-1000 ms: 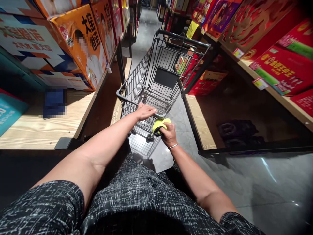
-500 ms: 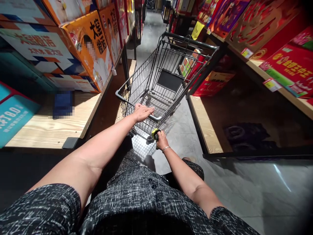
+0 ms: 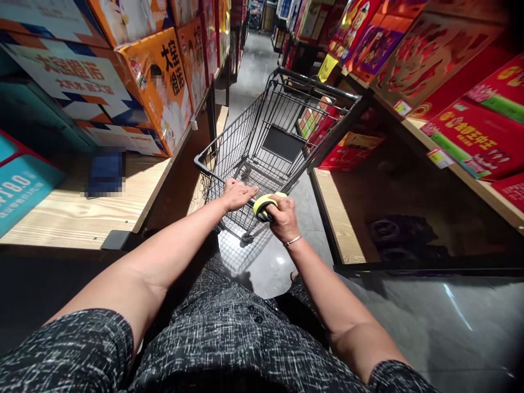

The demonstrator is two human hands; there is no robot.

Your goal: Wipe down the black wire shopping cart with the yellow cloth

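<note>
A black wire shopping cart (image 3: 262,117) stands in front of me, angled across the aisle. My left hand (image 3: 237,195) is on the cart's near rim, with its fingers over the bar and its thumb pointing right. My right hand (image 3: 284,217) is closed around a yellow-green and black ring-shaped object (image 3: 266,206), just right of the left hand and close to the rim. The exact kind of this object does not show. Inside, the cart's basket shows bare wire and a dark panel.
On the left, orange and white boxes (image 3: 158,90) are stacked on a wooden shelf (image 3: 135,191), near a teal box (image 3: 28,185). Red gift boxes (image 3: 470,139) fill the right shelf, above a low wooden ledge (image 3: 333,213). Grey tiled floor (image 3: 256,60) runs down the aisle.
My right hand has risen with the yellow-green and black object and now sits beside the cart's rim, nearer my left hand. My left hand stays on the rim.
</note>
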